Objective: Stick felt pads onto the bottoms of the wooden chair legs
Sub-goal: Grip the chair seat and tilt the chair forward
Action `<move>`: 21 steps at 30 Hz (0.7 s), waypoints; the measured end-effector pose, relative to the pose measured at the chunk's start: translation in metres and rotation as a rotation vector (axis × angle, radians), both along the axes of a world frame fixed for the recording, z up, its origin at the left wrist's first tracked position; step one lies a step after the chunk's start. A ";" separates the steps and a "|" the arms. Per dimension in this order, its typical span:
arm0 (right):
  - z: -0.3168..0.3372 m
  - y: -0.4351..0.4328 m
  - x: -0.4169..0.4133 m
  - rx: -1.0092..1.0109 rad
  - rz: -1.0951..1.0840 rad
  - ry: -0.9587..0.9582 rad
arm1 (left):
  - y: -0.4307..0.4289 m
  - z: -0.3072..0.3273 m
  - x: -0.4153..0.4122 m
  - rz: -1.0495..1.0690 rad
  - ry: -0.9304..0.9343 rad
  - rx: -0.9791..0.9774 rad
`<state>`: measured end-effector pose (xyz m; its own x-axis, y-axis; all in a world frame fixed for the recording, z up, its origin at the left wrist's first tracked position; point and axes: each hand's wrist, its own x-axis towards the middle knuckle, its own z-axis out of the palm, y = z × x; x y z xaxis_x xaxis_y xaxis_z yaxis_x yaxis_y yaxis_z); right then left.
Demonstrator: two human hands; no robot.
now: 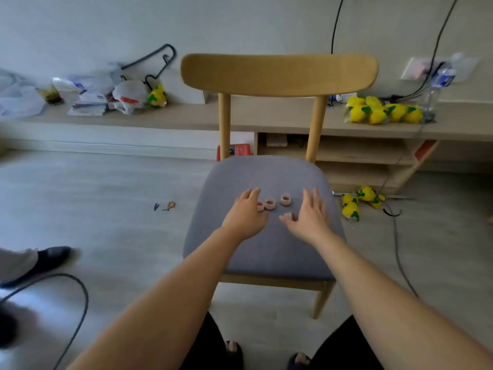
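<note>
**Grey seat, both hands over the pads**

Grey fabric lies under my two hands. My left hand [244, 218] is palm down with its fingers loosely spread, holding nothing; its fingertips cover part of the nearest pad [260, 206], which touches the index side of that hand. Just beside it, to the right, sits a second pad [269, 204], and a little further right a third pad [285, 200], both cup-shaped and apart from either hand. My right hand [309, 216] is also spread flat, fingers pointing toward the backrest, empty. A small pale piece [287, 215] lies by its thumb; I cannot tell what it is, nor whether the thumb touches it.

All of these rest on the seat [266, 252] of the wooden chair [278, 74], which stands upright on the floor [112, 209]. Beyond it a low shelf [186, 116] carries bags and yellow toys [384, 112].
</note>
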<state>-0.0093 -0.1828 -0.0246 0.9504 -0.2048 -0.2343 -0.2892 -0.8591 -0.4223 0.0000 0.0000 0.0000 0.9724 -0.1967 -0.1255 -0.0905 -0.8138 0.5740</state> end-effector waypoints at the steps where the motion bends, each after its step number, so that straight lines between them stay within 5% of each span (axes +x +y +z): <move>1: -0.005 0.001 0.007 -0.006 0.012 0.024 | -0.002 -0.004 0.009 0.002 0.014 -0.023; 12: -0.049 0.017 0.056 -0.027 0.293 0.134 | 0.000 -0.036 0.067 -0.041 0.145 0.103; 21: -0.050 0.042 0.046 -0.182 0.294 -0.235 | -0.005 -0.027 0.067 0.036 0.129 -0.025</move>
<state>0.0370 -0.1404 -0.0746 0.9978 0.0656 0.0105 0.0659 -0.9574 -0.2812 0.0673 -0.0048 -0.0275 0.9550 -0.1668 -0.2451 0.0140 -0.8004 0.5994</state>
